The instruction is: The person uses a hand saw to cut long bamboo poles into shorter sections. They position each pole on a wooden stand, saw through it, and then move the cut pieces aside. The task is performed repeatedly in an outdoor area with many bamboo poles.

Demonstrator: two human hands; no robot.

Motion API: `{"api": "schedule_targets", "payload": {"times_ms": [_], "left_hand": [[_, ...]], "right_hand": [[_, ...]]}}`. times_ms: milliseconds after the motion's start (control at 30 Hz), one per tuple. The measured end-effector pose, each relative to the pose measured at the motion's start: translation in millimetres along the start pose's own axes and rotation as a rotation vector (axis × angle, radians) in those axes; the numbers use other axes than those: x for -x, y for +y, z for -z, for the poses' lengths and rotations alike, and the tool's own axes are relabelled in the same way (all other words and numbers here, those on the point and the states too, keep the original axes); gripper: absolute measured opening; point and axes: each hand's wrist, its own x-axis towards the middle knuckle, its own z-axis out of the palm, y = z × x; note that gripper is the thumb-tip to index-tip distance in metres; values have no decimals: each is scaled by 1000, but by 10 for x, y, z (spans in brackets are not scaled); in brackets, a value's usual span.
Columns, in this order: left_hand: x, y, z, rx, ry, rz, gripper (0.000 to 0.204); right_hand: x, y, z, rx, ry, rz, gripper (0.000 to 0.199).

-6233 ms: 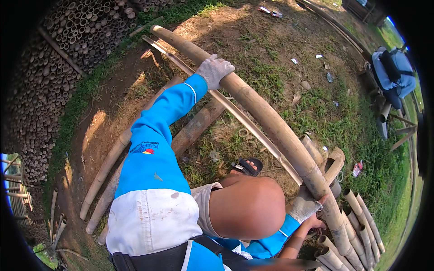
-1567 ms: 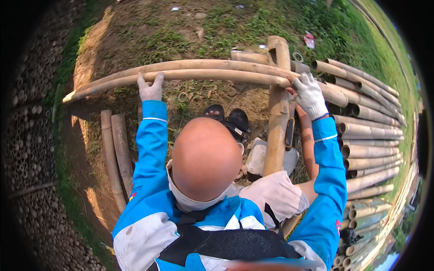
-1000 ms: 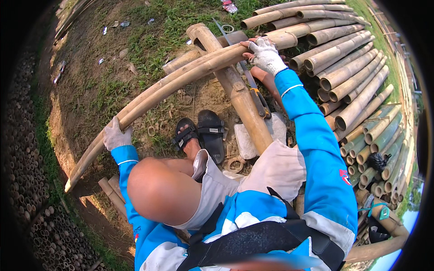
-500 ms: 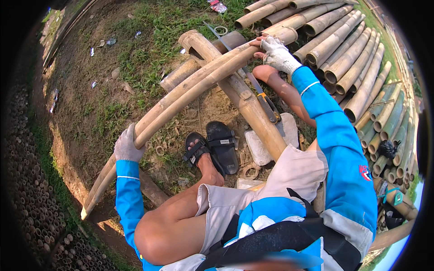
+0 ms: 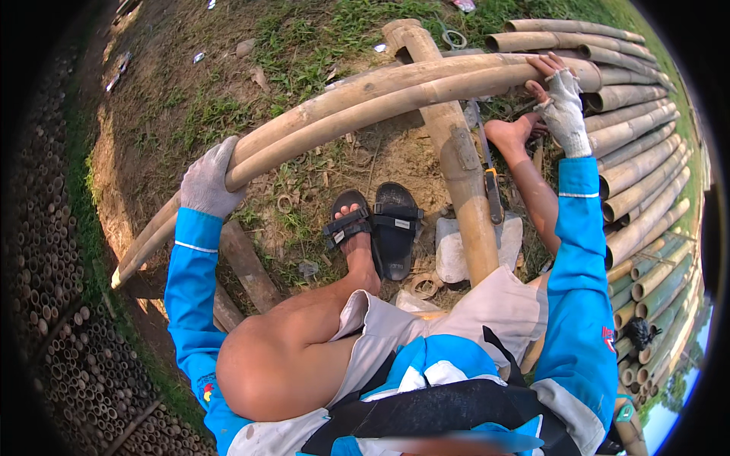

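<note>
Two long bamboo poles (image 5: 334, 114) lie side by side, slanting from lower left to upper right across a thick bamboo beam (image 5: 464, 175). My left hand (image 5: 209, 178), in a pale knit glove, is closed around them toward their left end. At the right end my right hand (image 5: 561, 102), in a fingerless-looking glove, touches the poles with fingers stretched out and thumb apart. A hand saw (image 5: 493, 194) with a black and yellow handle rests beside the beam, near my bare right foot (image 5: 509, 137).
Many cut bamboo poles (image 5: 639, 175) are stacked at the right. Bundled bamboo ends (image 5: 61, 327) fill the far left. Black sandals (image 5: 395, 235) and a whitish block (image 5: 450, 251) sit on the ground before me. A bamboo ring (image 5: 454, 39) lies in the grass.
The poles have swung to a flatter slant, their right end moving right across the view. Both hands moved with them, and the right hand's fingers now look more spread. The view has also shifted.
</note>
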Motion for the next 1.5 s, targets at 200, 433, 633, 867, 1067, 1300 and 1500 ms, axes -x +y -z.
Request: {"api": "schedule_targets", "payload": {"times_ms": [200, 433, 633, 867, 1067, 1300, 1500], "left_hand": [[223, 1, 29, 3, -36, -54, 87], [459, -818, 74, -99, -18, 101, 86], [881, -1712, -388, -101, -229, 405, 89], [765, -1615, -452, -151, -334, 466, 100], [85, -292, -576, -57, 57, 28, 100], [-332, 391, -389, 31, -105, 112, 85], [-883, 634, -337, 93, -115, 105, 80]], "right_hand": [[540, 818, -560, -132, 7, 267, 59], [410, -635, -1090, -328, -98, -79, 46], [-146, -2219, -893, -208, 16, 96, 48], [-239, -2321, -909, -303, -12, 85, 40], [-211, -2292, -929, -300, -29, 74, 38], [-215, -2124, -869, -211, -57, 117, 39], [-504, -1510, -720, -119, -54, 48, 42]]}}
